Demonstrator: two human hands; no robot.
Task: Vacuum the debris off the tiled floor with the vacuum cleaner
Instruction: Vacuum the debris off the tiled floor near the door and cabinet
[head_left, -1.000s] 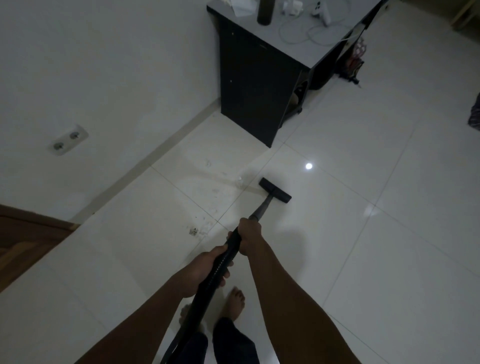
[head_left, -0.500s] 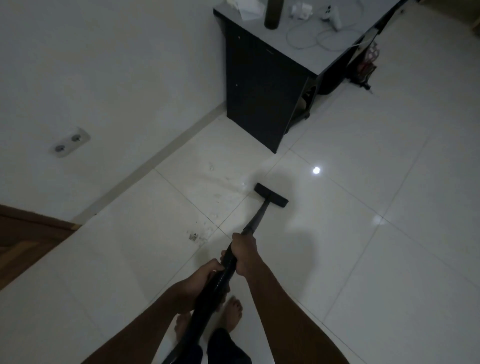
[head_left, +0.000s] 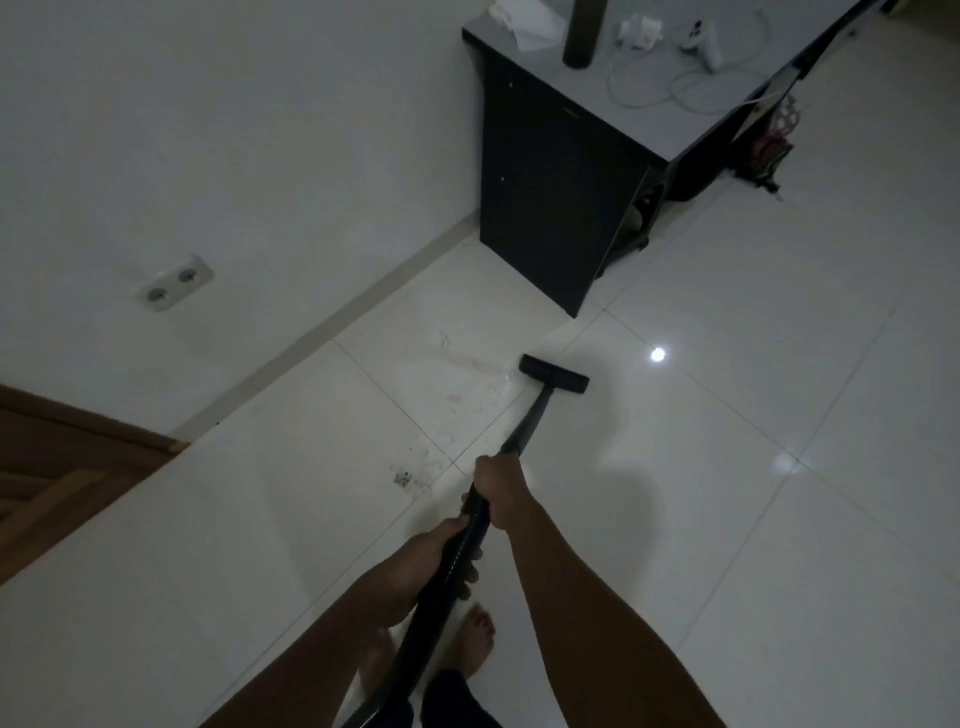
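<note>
Looking down over a glossy white tiled floor in dim light, bounded by a pale wall at upper left. Showing a dark table against that wall at top centre, with cables and small items on top. Showing a brown wooden door at the left edge and a double socket low on the wall.

Holding the vacuum cleaner by its long black tube, slanted from bottom centre up and forward to the floor. Wrapping the right grip fully round the tube farther forward, and the left grip round it just behind, nearer the body. Standing barefoot, with one foot visible beside the tube.

Resting the flat black floor head on the tiles near the table's front corner, at the right edge of a pale smear of dust and crumbs. Leaving a small dark clump of debris well back from the head, left of the right grip, near a tile joint.

Judged as mid-sweep, with the job only partly done. Next, probably calls for swinging the head left across the pale smear, then drawing it back toward the feet over the dark clump, flat on the tiles and clear of the table.
</note>
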